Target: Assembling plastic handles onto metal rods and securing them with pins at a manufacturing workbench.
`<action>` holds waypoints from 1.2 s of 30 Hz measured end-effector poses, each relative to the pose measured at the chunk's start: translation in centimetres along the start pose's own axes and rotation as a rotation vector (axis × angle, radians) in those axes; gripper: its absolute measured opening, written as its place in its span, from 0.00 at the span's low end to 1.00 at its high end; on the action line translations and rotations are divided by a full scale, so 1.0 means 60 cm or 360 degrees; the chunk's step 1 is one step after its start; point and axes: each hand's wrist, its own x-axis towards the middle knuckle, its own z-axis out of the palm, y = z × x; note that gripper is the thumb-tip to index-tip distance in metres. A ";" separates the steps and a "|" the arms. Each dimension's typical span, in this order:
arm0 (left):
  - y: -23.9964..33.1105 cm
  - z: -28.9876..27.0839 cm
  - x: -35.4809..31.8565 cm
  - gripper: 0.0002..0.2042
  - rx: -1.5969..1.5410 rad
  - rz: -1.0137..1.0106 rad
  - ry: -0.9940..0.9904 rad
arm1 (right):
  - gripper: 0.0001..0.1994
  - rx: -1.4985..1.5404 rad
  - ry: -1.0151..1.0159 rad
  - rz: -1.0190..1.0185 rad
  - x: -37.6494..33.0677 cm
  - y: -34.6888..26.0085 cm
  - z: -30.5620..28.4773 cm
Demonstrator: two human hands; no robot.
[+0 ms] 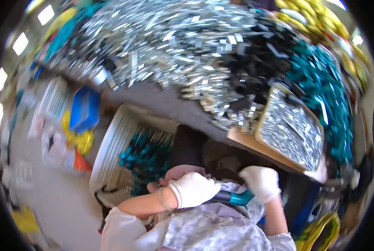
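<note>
My left hand (195,189), in a white glove, is closed around the dark end of a teal-and-black handle-like piece (239,198) in front of my apron. My right hand (261,183), also gloved in white, is by the teal end with its fingers curled inward; motion blur hides what they hold, if anything. Left of my lap, a white slatted basket (107,154) contains many similar teal pieces (147,157). Ahead to the right, a shallow tray (260,134) is filled with small silvery metal parts (291,127).
A large heap of shiny metal pieces (161,46) covers the worktable, with black pieces (258,62) and teal pieces (321,83) heaped on its right. A blue bin (84,109) and yellow bag (81,141) are at left. Yellow strapping (323,232) lies lower right.
</note>
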 end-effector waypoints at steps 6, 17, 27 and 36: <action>-0.022 -0.119 0.106 0.06 0.0262 0.0477 0.0398 | 0.35 0.1971 0.0109 0.0125 -0.026 -0.042 0.075; -0.155 -0.115 0.149 0.14 0.0126 -0.0212 0.0766 | 0.20 0.2591 0.0234 0.0501 -0.028 -0.024 0.047; -0.183 -0.138 0.189 0.15 -0.0003 -0.0189 0.0358 | 0.35 0.1794 0.0218 -0.0048 -0.005 -0.026 0.035; -0.176 -0.112 0.161 0.11 -0.0188 -0.0207 0.0936 | 0.32 0.1538 0.0712 0.0068 -0.022 -0.033 0.038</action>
